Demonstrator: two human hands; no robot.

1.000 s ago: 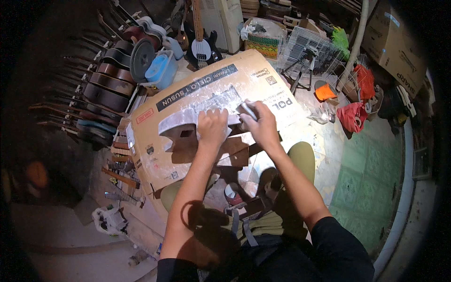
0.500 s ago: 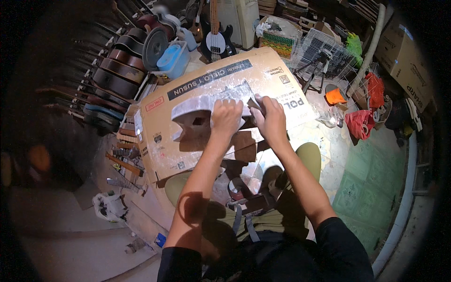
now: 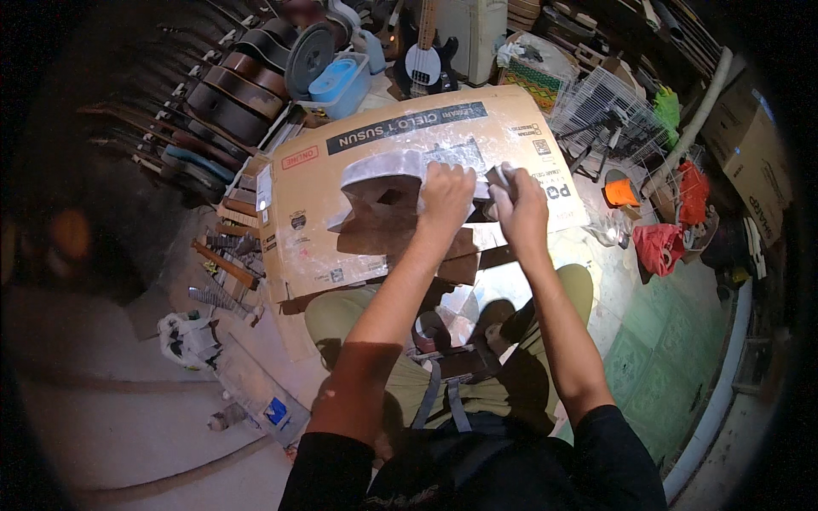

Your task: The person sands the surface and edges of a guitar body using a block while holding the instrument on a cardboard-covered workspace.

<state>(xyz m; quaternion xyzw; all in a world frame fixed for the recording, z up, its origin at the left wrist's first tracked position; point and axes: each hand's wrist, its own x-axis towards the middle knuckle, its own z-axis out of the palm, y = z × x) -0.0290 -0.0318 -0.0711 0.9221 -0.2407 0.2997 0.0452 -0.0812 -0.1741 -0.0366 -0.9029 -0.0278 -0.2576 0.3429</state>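
Note:
A pale grey, dusty guitar body [image 3: 382, 173], with pointed edges and a squarish recess, is tilted up over the cardboard sheet [image 3: 294, 247]. My left hand [image 3: 446, 196] is closed around its upper edge near the middle. Just to the right, my right hand [image 3: 522, 207] pinches a small folded dark piece that looks like sandpaper [image 3: 496, 177], held against the body's right end. My fingers hide part of that contact. White dust is scattered over the cardboard.
Several guitars [image 3: 230, 98] stand in a row at the far left, near a blue tub [image 3: 336, 85]. A black bass guitar [image 3: 422, 64] stands behind the cardboard. To the right are a wire cage [image 3: 609, 102] and a red bag [image 3: 658, 247]. Wood pieces [image 3: 226, 264] lie left.
The whole view has shifted, so the scene sits a little farther right. My left hand keeps its grip on the guitar body, and my right hand stays at its right end with the sandpaper.

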